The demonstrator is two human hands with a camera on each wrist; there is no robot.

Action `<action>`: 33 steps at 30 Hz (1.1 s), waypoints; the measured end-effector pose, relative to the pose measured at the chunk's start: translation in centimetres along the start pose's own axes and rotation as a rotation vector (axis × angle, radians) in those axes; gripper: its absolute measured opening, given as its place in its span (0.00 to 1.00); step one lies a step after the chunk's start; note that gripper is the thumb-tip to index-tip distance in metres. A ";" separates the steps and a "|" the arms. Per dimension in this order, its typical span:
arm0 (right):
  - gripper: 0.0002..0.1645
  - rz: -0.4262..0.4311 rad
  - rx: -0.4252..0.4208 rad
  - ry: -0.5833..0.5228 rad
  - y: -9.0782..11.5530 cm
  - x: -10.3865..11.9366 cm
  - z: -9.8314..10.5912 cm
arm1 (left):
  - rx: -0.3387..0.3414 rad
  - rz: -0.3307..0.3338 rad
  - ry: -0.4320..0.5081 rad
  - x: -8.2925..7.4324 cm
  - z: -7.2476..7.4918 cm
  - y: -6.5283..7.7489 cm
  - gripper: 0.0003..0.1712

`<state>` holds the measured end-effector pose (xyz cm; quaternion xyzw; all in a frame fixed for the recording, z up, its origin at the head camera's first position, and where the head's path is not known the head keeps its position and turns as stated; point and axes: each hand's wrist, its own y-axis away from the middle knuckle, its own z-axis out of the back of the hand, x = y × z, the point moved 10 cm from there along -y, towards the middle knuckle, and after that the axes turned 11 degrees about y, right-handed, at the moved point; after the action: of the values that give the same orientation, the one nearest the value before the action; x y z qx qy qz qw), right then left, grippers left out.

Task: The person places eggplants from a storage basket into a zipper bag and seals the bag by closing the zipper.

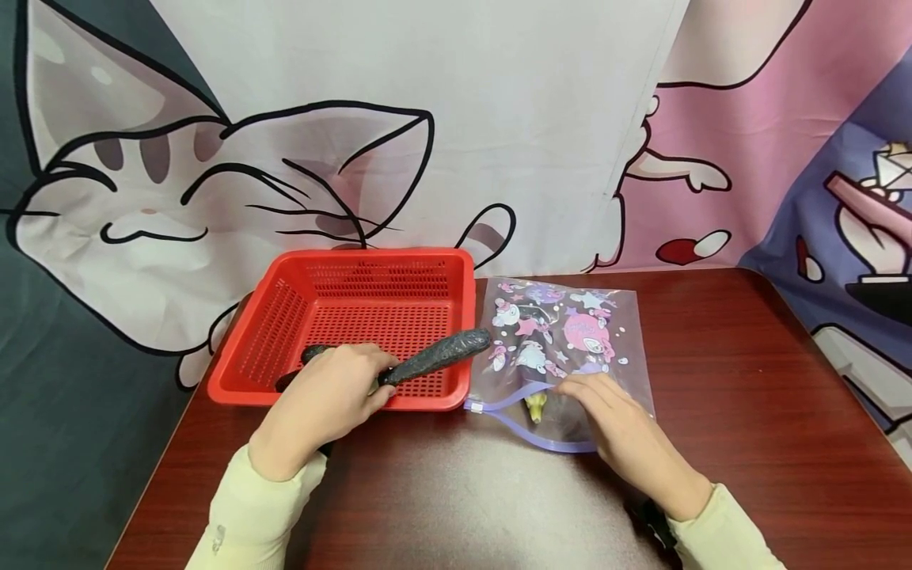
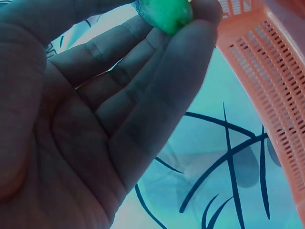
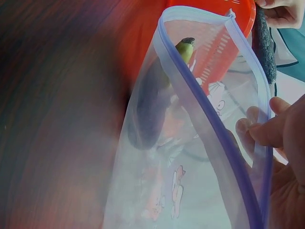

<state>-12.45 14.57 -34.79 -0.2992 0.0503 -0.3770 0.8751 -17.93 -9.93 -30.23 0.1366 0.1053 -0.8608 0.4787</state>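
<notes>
My left hand (image 1: pixel 328 400) pinches one end of a long, dark, bumpy cucumber (image 1: pixel 438 356) over the red basket's front rim; its far tip reaches the bag's left edge. In the left wrist view the cucumber's held end (image 2: pixel 167 14) looks bright green between thumb and fingers. With my right hand (image 1: pixel 623 427), I grip the mouth edge of a clear printed zip bag (image 1: pixel 563 317) lying on the table. The bag's purple-edged mouth gapes toward me. Inside it lies a dark eggplant (image 3: pixel 152 109) with a yellow-green stem end (image 1: pixel 536 406).
The red plastic basket (image 1: pixel 342 400) stands at the table's back left, with dark items (image 1: pixel 313 352) partly hidden behind my left hand. A white zip slider (image 1: pixel 476 407) sits at the bag mouth's left corner. A cartoon-printed cloth (image 1: pixel 427 63) hangs behind the brown table (image 1: pixel 748 380).
</notes>
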 end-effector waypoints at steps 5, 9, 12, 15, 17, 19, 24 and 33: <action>0.25 0.004 -0.002 -0.002 -0.1 0.1 0.1 | 0.001 -0.028 -0.014 -0.8 -0.5 0.6 0.09; 0.25 0.011 -0.009 -0.001 -0.1 0.2 0.2 | 0.004 -0.036 -0.020 -1.3 -0.9 0.9 0.08; 0.25 0.010 -0.010 0.000 -0.1 0.1 0.2 | 0.004 -0.045 -0.012 -1.9 -1.2 1.2 0.10; 0.25 0.006 -0.006 0.000 -0.2 0.1 0.2 | 0.004 -0.065 0.000 -2.6 -1.5 1.6 0.12; 0.25 0.006 -0.010 -0.002 -0.2 0.1 0.3 | 0.008 -0.082 0.011 -3.1 -1.7 1.9 0.13; 0.24 0.005 -0.013 -0.002 -0.2 0.2 0.3 | 0.018 -0.094 0.019 -3.6 -2.0 2.1 0.14; 0.24 0.009 -0.031 -0.013 -0.2 0.3 0.5 | 0.027 -0.125 0.023 -4.5 -2.4 2.6 0.13; 0.23 0.018 -0.044 -0.033 -0.4 0.4 0.6 | 0.076 -0.183 0.052 -5.6 -4.3 2.7 0.10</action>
<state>-12.20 14.40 -33.99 -0.3240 0.0467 -0.3628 0.8725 -12.19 -5.56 -32.49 0.1668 0.0973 -0.9005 0.3896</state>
